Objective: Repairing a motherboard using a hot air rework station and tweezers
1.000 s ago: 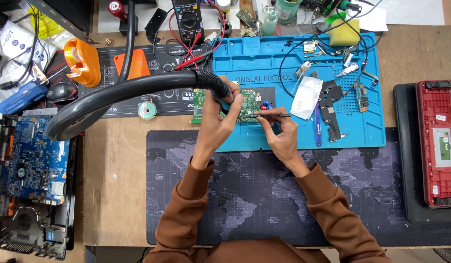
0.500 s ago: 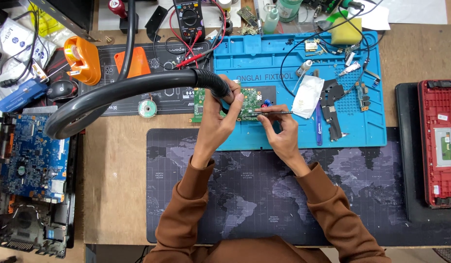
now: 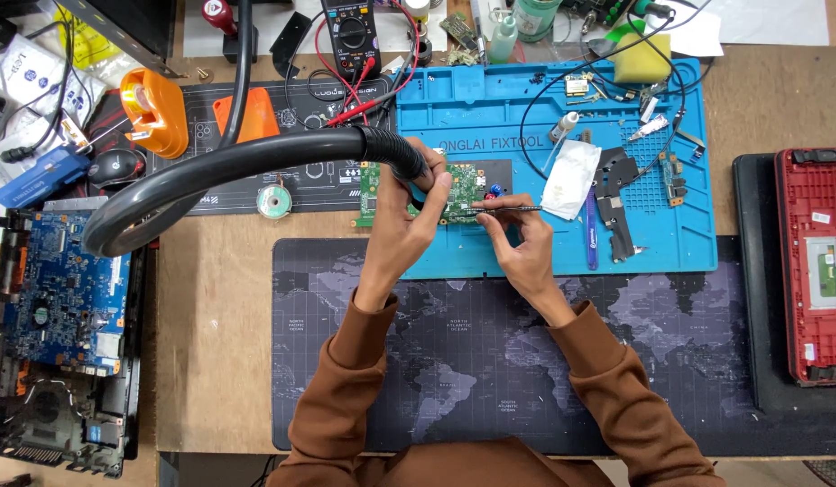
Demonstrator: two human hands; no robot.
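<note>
Left hand (image 3: 401, 236) is clenching the black hose (image 3: 255, 158) over the green circuit board (image 3: 460, 191) on the blue mat (image 3: 616, 252). Right hand (image 3: 519, 248) is pinching tweezers (image 3: 512, 209) at the board; steadying wrists on the counter is advisable.

A wooden workbench (image 3: 215, 361) is filling the view from edge to edge. A dark desk mat (image 3: 490, 361) printed with a world map is lying along its near edge, and a blue work mat (image 3: 634, 252) is lying beyond it. Even overhead light is falling across everything.
</note>
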